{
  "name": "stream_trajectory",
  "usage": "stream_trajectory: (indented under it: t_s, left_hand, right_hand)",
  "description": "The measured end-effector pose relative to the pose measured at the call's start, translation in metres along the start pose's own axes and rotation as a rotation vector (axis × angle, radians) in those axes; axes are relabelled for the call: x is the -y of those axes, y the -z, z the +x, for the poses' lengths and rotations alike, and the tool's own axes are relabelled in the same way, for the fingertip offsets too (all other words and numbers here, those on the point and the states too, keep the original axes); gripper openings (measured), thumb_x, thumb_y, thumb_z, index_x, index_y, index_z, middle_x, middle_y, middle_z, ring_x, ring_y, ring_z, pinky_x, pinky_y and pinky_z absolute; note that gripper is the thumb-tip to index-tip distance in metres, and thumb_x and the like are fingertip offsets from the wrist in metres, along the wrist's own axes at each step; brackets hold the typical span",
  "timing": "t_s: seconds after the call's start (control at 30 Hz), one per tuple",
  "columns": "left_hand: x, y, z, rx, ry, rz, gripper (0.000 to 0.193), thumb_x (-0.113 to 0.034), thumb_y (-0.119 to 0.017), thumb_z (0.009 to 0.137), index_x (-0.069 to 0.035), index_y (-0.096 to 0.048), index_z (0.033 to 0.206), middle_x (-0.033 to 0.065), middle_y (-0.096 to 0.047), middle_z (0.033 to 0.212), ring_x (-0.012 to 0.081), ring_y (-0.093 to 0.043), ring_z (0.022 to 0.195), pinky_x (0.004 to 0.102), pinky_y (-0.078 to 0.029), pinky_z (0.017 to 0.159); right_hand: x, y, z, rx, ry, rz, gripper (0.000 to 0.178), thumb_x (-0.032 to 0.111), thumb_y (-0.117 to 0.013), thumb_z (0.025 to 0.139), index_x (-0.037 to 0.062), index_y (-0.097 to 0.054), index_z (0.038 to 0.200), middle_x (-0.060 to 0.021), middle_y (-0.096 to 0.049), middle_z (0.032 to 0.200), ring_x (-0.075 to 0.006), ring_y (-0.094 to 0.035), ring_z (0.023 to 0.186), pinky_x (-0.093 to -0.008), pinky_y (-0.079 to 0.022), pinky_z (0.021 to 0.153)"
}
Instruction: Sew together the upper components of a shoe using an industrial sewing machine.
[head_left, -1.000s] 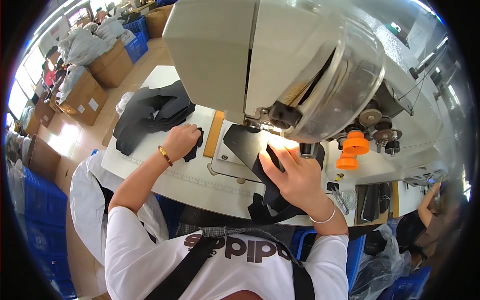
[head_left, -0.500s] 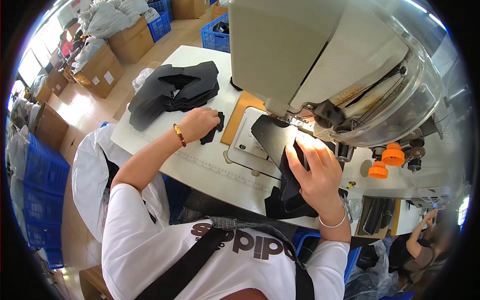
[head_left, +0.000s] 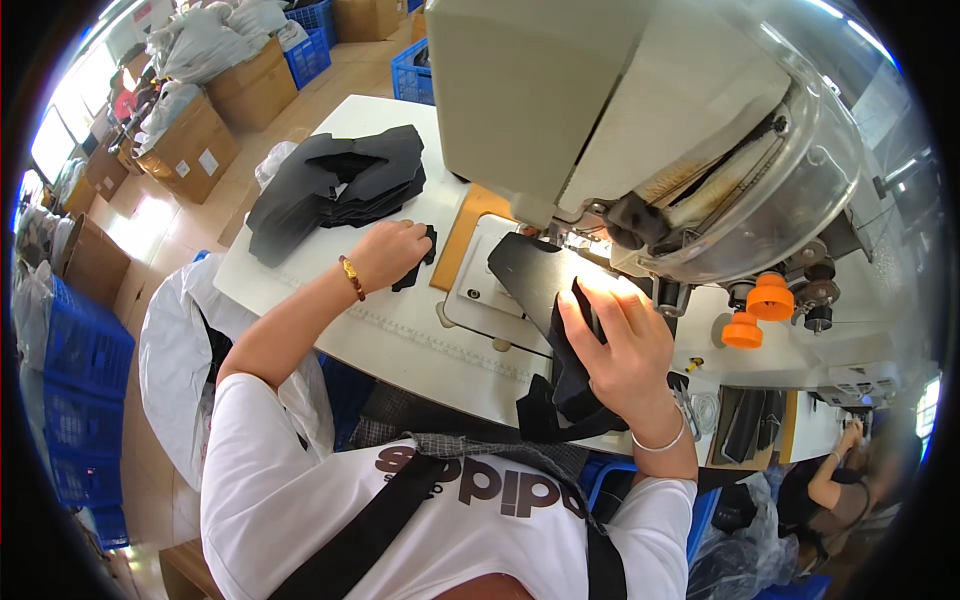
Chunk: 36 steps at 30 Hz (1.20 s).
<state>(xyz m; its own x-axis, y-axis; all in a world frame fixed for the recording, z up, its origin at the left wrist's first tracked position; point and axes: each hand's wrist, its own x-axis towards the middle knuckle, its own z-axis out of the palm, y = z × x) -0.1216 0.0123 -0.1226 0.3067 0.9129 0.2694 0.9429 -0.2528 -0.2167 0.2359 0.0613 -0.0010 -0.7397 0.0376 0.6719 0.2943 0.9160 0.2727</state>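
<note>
Sewing workshop: sewing machine (head_left: 530,100), stacked dark cut pieces (head_left: 385,185), cardboard boxes (head_left: 195,135), blue crates (head_left: 90,395).

Surface (head_left: 443,205) brightly lit. Right hand (head_left: 630,350) washed out at fingertips by glow from under sewing machine (head_left: 530,90). Windows (head_left: 55,145) at upper left blown out; glare thrown on floor (head_left: 145,225). Reflections caught on clear plastic cover (head_left: 830,150). Straight edges bent toward rim, corners blacked out. Far-right background smeared, softened.

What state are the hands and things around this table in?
Left hand, fingers curled, at small black pieces
Right hand, fingers spread, on dark material
Sewing machine, light glowing underneath
Black panels, stacked unevenly
Blue crates, stacked
Cardboard box, topped with a bag
</note>
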Motion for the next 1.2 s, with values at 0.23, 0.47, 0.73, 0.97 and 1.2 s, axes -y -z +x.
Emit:
stream_trajectory:
  t_s: [0.23,0.47,0.73,0.97,1.2]
  left_hand:
    - [-0.002,-0.009,-0.006,-0.133,0.101,-0.174,0.004,-0.008,-0.065,0.082,-0.007,-0.063,0.078,0.0074,-0.062,0.085,0.0254,-0.065,0.085,0.0374,-0.054,0.074]
    - [0.000,-0.007,-0.003,-0.133,0.134,-0.281,0.004,-0.009,-0.066,0.085,-0.006,-0.063,0.086,0.0085,-0.063,0.086,0.0279,-0.064,0.085,0.0392,-0.054,0.076]
    - [-0.002,0.007,0.010,-0.413,0.530,-0.718,0.009,-0.002,-0.068,0.085,0.000,-0.065,0.094,0.0138,-0.070,0.081,0.0253,-0.070,0.071,0.0331,-0.056,0.068]
    - [-0.082,0.132,0.041,-0.781,0.202,-0.572,0.015,0.006,-0.071,0.079,-0.003,-0.068,0.091,0.0067,-0.075,0.092,0.0217,-0.073,0.080,0.0278,-0.057,0.071]
    - [-0.123,0.149,0.041,-0.427,-0.246,-0.333,0.036,-0.007,-0.067,0.078,0.006,-0.063,0.111,0.0162,-0.064,0.113,0.0311,-0.066,0.107,0.0417,-0.058,0.093]
  right_hand:
    - [0.002,-0.002,-0.002,-0.048,0.015,0.017,0.036,0.013,-0.069,0.073,0.0080,-0.070,0.109,-0.0116,-0.069,0.109,-0.0223,-0.066,0.089,-0.0270,-0.050,0.057]
    - [0.000,-0.007,-0.002,-0.019,0.015,-0.050,0.035,0.014,-0.070,0.073,0.0110,-0.071,0.108,-0.0108,-0.068,0.112,-0.0240,-0.067,0.093,-0.0283,-0.053,0.063]
    - [0.001,-0.006,0.000,0.025,-0.017,0.019,0.033,0.014,-0.070,0.072,0.0079,-0.072,0.105,-0.0135,-0.067,0.111,-0.0278,-0.066,0.098,-0.0363,-0.057,0.076]
    - [-0.001,-0.011,-0.004,-0.034,-0.008,-0.007,0.031,0.013,-0.071,0.075,0.0095,-0.073,0.106,-0.0124,-0.068,0.113,-0.0247,-0.069,0.095,-0.0263,-0.053,0.059]
    - [-0.001,-0.005,-0.015,0.083,-0.031,-0.030,0.023,0.015,-0.071,0.075,0.0136,-0.073,0.098,-0.0131,-0.067,0.117,-0.0197,-0.071,0.091,-0.0248,-0.044,0.046]
